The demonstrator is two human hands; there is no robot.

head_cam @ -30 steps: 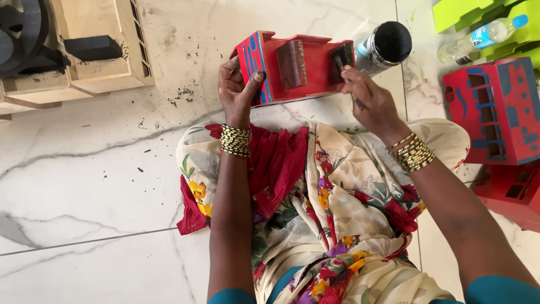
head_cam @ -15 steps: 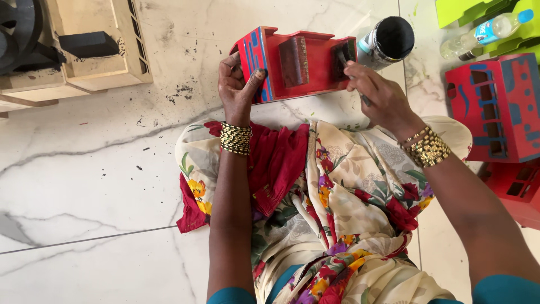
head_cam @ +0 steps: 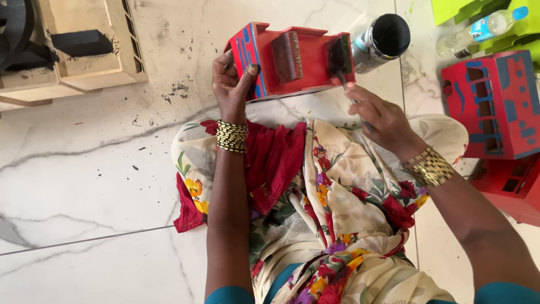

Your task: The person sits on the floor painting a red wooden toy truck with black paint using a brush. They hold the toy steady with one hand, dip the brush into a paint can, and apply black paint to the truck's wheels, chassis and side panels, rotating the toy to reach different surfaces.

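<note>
**Painting the inside of a red toy box on a marble floor**

White marble floor (head_cam: 84,186), veined grey and flecked with black specks, filled the view from above. Fingers of the right hand (head_cam: 378,115) were pinched together on a thin brush (head_cam: 341,70), its dark bristles touching the inner end wall of a red wooden box (head_cam: 292,59) with blue markings. That box lay on its side just beyond the person's knees, open face up. Left hand (head_cam: 232,84) clamped the box's near end, thumb on the blue-striped side, fingers curled behind. Gold bangles circled both wrists; a floral cloth covered the lap. A black-topped paint tin (head_cam: 382,39) stood just beside the box. Finished red and blue boxes (head_cam: 492,101) sat to the right, an unpainted wooden frame (head_cam: 84,42) at upper left. Judging by this, black detail was being brushed on; continuing would call for a steady grip and short strokes.
</note>
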